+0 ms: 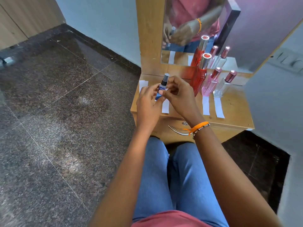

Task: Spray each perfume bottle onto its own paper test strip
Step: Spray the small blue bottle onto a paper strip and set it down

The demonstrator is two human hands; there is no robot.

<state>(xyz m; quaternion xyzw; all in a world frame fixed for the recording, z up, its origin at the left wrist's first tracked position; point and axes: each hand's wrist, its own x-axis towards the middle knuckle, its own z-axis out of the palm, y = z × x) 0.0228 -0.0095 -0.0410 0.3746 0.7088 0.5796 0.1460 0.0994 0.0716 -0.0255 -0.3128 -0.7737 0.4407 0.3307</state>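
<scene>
Both hands hold a small blue perfume bottle with a black collar and clear cap above the wooden dresser top. My left hand grips its lower body from the left. My right hand pinches it from the right. A white paper strip lies under the hands and another strip at the far left. A tall red bottle, a pink bottle and a clear bottle stand in a row to the right, the last two with a strip and a strip in front.
A mirror rises behind the bottles and reflects them and my hands. A drawer with a metal handle sits below the top, close to my knees. Dark stone floor spreads to the left; a wall stands on the right.
</scene>
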